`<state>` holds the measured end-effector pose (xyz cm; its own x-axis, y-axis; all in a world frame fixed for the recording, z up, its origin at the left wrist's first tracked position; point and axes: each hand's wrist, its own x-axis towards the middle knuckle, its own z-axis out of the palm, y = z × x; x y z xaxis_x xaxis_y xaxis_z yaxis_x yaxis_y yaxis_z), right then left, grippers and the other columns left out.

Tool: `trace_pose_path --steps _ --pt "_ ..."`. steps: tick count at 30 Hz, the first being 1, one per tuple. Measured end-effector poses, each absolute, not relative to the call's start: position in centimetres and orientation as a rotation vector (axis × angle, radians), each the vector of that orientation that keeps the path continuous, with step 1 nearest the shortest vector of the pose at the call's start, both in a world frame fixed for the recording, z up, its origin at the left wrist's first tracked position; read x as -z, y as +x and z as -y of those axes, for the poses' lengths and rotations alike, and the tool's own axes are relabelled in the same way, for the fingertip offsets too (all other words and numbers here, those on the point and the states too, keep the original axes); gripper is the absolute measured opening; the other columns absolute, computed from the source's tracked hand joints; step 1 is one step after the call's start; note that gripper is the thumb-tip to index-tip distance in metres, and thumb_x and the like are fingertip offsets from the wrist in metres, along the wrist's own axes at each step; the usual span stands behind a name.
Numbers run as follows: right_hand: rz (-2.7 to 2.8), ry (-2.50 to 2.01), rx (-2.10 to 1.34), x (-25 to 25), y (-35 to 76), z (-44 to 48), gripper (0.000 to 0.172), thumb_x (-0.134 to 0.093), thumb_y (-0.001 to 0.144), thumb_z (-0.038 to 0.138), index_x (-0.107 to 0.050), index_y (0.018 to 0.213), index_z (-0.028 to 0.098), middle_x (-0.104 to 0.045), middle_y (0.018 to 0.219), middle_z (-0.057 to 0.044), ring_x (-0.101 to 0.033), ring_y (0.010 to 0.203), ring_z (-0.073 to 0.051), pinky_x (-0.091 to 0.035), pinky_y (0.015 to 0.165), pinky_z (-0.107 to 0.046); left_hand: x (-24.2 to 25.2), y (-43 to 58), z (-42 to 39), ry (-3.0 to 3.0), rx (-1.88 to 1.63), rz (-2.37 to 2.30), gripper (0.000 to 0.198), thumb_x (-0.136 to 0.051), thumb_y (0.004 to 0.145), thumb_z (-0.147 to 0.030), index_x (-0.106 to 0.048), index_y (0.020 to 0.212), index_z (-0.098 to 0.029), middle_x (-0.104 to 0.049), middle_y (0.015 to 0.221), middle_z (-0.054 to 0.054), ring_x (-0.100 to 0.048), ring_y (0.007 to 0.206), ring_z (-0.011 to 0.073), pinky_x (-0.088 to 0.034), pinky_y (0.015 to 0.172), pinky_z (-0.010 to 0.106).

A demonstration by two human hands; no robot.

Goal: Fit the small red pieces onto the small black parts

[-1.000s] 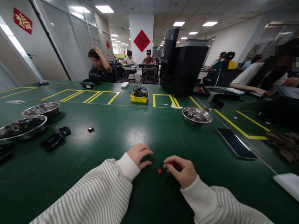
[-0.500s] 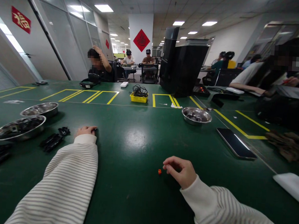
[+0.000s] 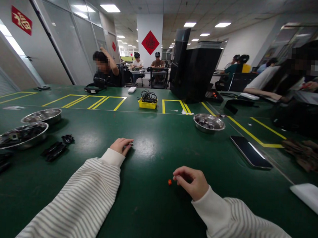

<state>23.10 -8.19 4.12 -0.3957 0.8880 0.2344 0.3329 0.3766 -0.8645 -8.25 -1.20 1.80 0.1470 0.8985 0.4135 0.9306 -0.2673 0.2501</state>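
My left hand is over the green table, left of the middle. Its thumb and fingertips pinch a small dark piece with a light glint, too small to name. My right hand rests on the table at right of centre, fingers curled and thumb close to the fingertips. Whatever may be between those fingertips is hidden. Just left of them lies a tiny orange piece, apart from the hand.
Two steel bowls stand at the left, the nearer full of black parts, with black pieces beside it. Another steel bowl holds dark parts. A phone lies right. Behind are a yellow box of cable, black cases and people.
My left hand has moved right, away from the black pieces, with the small dark piece in its fingertips. My right hand and the orange piece have stayed in place.
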Motion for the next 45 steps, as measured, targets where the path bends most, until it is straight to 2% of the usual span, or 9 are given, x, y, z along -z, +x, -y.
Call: trace_pose_path --steps 3,9,16,22,26,30,33,38,45 --pt "1.919 -1.056 -0.966 -4.1 23.1 8.2 0.013 -0.051 0.073 0.021 -0.061 0.076 0.014 -0.066 0.066 -0.004 -0.06 0.052 -0.013 -0.05 0.049 -0.025 -1.5 -4.6 2.5 -2.539 0.979 1.536 0.023 -0.044 0.08 -0.022 -0.058 0.097 -0.015 -0.061 0.081 0.007 -0.054 0.075 0.0158 -0.046 0.068 0.027" --pt "1.938 -1.07 -0.912 -4.1 23.0 8.2 0.012 -0.05 0.07 0.018 -0.061 0.074 0.015 -0.066 0.063 -0.003 -0.059 0.049 -0.011 -0.047 0.048 -0.021 -1.3 0.6 5.8 -2.788 1.101 1.219 0.022 -0.042 0.079 -0.021 -0.057 0.094 -0.014 -0.061 0.076 0.007 -0.054 0.072 0.0157 -0.046 0.066 0.028" --pt "2.029 -1.166 -0.749 -4.4 22.7 8.4 0.014 -0.052 0.066 0.017 -0.063 0.075 0.015 -0.064 0.064 -0.003 -0.057 0.053 -0.012 -0.04 0.042 -0.019 -1.7 3.0 8.3 -2.997 0.962 1.195 0.024 -0.045 0.074 -0.017 -0.056 0.095 -0.014 -0.061 0.077 0.006 -0.051 0.07 0.016 -0.044 0.064 0.027" --pt "2.235 -1.068 -0.572 -4.2 22.7 8.3 0.025 -0.067 0.054 0.018 -0.065 0.078 0.017 -0.063 0.076 -0.004 -0.055 0.068 -0.017 -0.046 0.057 -0.026 -2.1 3.3 8.6 -2.987 0.982 1.248 0.027 -0.048 0.071 -0.017 -0.055 0.096 -0.014 -0.059 0.078 0.006 -0.05 0.071 0.0162 -0.044 0.065 0.028" --pt "2.244 -1.034 -0.531 -3.7 22.7 8.1 0.017 -0.068 0.057 0.016 -0.065 0.073 0.019 -0.063 0.076 -0.003 -0.055 0.072 -0.017 -0.046 0.065 -0.029 -1.9 3.3 8.5 -2.946 1.012 1.312 0.026 -0.056 0.064 -0.02 -0.056 0.089 -0.015 -0.059 0.077 0.005 -0.049 0.07 0.0168 -0.043 0.064 0.029" --pt "2.236 -0.999 -0.526 -3.4 22.8 7.9 0.01 -0.065 0.061 0.014 -0.065 0.069 0.021 -0.063 0.075 -0.002 -0.056 0.072 -0.017 -0.045 0.066 -0.029 -1.9 3.3 8.4 -2.901 1.045 1.362 0.02 -0.061 0.059 -0.025 -0.056 0.076 -0.016 -0.057 0.075 0.005 -0.049 0.071 0.0177 -0.043 0.065 0.031" --pt "2.22 -0.993 -0.549 -3.5 22.8 7.9 0.009 -0.064 0.062 0.014 -0.065 0.069 0.02 -0.063 0.072 -0.002 -0.056 0.066 -0.015 -0.045 0.061 -0.027 -1.8 3.2 8.4 -2.913 1.076 1.345 0.012 -0.059 0.062 -0.022 -0.057 0.073 -0.017 -0.057 0.076 0.005 -0.049 0.073 0.0175 -0.042 0.066 0.03" --pt "2.175 -1.074 -0.654 -3.8 22.8 8.1 0.009 -0.062 0.062 0.015 -0.065 0.07 0.017 -0.062 0.063 -0.001 -0.051 0.045 -0.008 -0.039 0.041 -0.018 -1.8 3.3 8.5 -2.959 1.166 1.237 0.009 -0.054 0.069 -0.02 -0.057 0.076 -0.016 -0.059 0.074 0.004 -0.05 0.07 0.0155 -0.041 0.064 0.028" --pt "2.089 -1.004 -0.794 -3.8 22.6 8.5 0.008 -0.06 0.064 0.017 -0.065 0.069 0.016 -0.065 0.061 -0.002 -0.055 0.044 -0.008 -0.043 0.04 -0.016 -2.3 3.6 9.1 -2.967 1.148 1.252 0.009 -0.051 0.073 -0.022 -0.055 0.076 -0.016 -0.057 0.068 0.003 -0.049 0.063 0.0133 -0.041 0.058 0.025"
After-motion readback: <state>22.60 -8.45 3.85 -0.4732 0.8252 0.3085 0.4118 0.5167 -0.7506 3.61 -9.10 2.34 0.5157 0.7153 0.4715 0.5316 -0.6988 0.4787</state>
